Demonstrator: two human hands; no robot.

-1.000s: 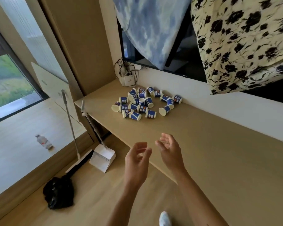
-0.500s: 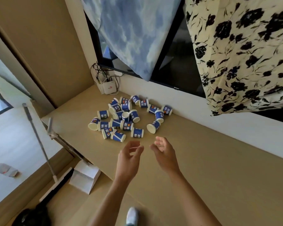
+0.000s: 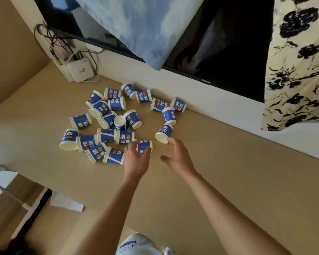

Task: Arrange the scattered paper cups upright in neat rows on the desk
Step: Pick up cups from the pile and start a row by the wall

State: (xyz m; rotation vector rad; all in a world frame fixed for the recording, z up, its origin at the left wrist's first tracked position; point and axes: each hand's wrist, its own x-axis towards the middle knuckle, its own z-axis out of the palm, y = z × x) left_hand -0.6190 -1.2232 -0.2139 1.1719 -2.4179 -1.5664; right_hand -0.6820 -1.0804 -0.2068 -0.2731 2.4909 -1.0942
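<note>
Several blue-and-white paper cups lie scattered on the tan desk, most on their sides, one standing mouth up in the middle of the pile. My left hand reaches over the near edge of the pile, with thumb and fingers closed around a cup lying on its side. My right hand is open beside it. Its fingertips are just below the rim of another tipped cup, and I cannot tell if they touch it.
A white router with tangled cables sits in the desk's back left corner. A dark screen hangs on the wall behind, with blue cloth and floral fabric draped over it. The desk's front edge runs close to my arms.
My view has moved closer to the pile. Both hands have travelled forward across the desk, and my left hand has closed around a cup at the pile's near edge.
</note>
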